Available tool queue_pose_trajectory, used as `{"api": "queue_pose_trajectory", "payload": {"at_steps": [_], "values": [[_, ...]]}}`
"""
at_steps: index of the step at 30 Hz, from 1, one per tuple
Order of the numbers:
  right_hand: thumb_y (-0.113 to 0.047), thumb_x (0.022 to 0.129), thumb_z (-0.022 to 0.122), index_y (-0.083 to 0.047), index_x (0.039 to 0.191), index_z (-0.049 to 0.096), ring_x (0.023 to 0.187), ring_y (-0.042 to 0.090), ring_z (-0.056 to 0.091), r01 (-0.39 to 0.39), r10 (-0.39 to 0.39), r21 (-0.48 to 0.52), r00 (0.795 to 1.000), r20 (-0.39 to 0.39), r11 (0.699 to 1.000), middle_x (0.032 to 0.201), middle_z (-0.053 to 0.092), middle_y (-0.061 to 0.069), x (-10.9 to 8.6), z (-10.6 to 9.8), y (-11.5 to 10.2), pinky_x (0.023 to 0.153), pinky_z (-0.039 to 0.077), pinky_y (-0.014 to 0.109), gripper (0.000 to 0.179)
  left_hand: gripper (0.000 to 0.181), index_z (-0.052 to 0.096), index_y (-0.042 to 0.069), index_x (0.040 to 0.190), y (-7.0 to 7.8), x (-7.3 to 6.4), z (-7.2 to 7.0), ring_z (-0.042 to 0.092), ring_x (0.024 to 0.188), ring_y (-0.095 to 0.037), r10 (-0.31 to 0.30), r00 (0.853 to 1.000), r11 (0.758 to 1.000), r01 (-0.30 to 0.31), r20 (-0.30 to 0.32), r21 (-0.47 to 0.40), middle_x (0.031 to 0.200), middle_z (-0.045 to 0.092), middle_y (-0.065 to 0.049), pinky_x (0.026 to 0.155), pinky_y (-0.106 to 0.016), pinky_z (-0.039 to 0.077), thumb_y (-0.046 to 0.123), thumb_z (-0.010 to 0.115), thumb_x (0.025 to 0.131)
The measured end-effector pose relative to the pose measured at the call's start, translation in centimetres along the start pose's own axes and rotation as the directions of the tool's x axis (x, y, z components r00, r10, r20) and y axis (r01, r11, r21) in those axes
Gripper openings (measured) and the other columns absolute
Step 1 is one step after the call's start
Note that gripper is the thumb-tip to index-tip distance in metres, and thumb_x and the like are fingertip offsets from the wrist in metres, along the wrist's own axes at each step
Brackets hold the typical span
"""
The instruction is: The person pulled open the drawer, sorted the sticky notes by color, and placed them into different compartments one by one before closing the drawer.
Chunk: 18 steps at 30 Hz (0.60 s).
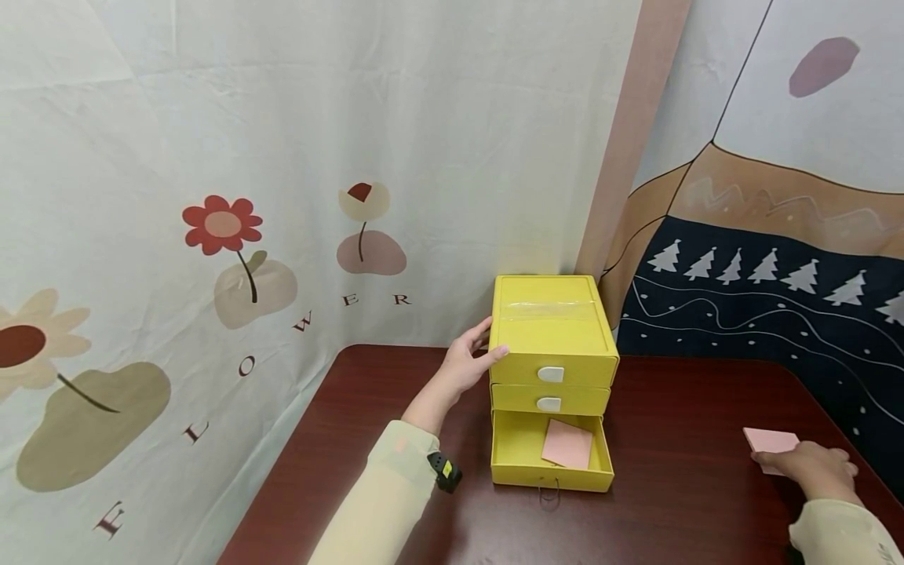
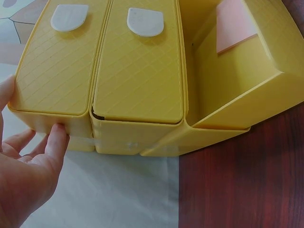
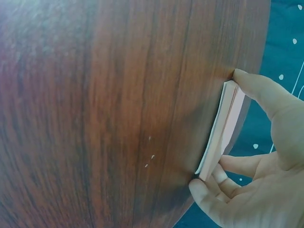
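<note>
A yellow three-drawer box (image 1: 554, 329) stands on the table, its bottom drawer (image 1: 519, 447) pulled out and the upper two closed. Inside that drawer lies a pink sticky note pad (image 1: 567, 444). My left hand (image 1: 469, 361) rests against the upper left side of the box; in the left wrist view its fingers (image 2: 56, 142) touch the side, with the thumb by the front edge. Over at the right, my right hand (image 1: 819, 468) pinches another pink sticky note pad (image 1: 770, 441) by its edges. The right wrist view shows this pad (image 3: 221, 128) edge-on between thumb and fingers.
White tabs (image 1: 550, 374) mark the closed drawers, and a thin wire-like ring (image 1: 548, 496) hangs at the open drawer's front. Behind the dark red-brown table (image 1: 678, 471) hang a flower-printed cloth (image 1: 438, 157) and a dark tree-printed cloth (image 1: 763, 306).
</note>
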State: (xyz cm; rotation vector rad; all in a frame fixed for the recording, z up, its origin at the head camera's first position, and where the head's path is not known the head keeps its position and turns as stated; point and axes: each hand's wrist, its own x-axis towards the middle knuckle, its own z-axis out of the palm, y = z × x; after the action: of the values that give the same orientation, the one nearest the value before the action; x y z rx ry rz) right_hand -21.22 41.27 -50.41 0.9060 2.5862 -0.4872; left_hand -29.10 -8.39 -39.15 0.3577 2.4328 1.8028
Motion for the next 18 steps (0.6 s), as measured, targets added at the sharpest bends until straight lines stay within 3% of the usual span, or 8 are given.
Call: {"api": "queue_pose_trajectory", "payload": {"at_steps": [7,11,18], "values": [[-0.04,0.08,0.064,0.03,0.115,0.039,0.113,0.064,0.018,0.044,-0.043,0.018,0.999,-0.031,0.999,0.115,0.017,0.054,0.1,0.11,0.46,0.098,0.028,0.061,0.082,0.072,0.034,0.025,0.148,0.01,-0.04,0.04,0.035,0.138,-0.024,-0.009,1.0,1.0,0.009,0.002,-0.003,0.147,0.042,-0.004,0.109,-0.044,0.035,0.036,0.069,0.086],[-0.04,0.078,0.066,0.029,0.112,0.042,0.113,0.065,0.019,0.078,-0.079,-0.013,0.995,-0.056,0.997,0.114,0.023,0.054,0.18,0.03,0.51,0.099,0.024,0.062,0.081,0.072,0.034,0.026,0.148,-0.04,-0.09,0.04,0.034,0.138,-0.024,-0.013,1.0,1.0,0.013,0.004,-0.005,0.147,0.042,-0.004,0.109,-0.044,0.035,0.036,0.069,0.086],[-0.042,0.078,0.067,0.029,0.11,0.037,0.1,0.055,0.038,0.095,-0.098,-0.042,0.992,-0.082,0.995,0.109,0.04,0.047,0.08,0.33,0.64,0.091,0.034,0.056,0.083,0.072,0.034,0.026,0.148,-0.05,-0.14,0.03,0.034,0.138,-0.024,-0.01,1.0,1.0,0.01,0.004,-0.011,0.147,0.042,-0.005,0.109,-0.044,0.035,0.035,0.069,0.086]]}}
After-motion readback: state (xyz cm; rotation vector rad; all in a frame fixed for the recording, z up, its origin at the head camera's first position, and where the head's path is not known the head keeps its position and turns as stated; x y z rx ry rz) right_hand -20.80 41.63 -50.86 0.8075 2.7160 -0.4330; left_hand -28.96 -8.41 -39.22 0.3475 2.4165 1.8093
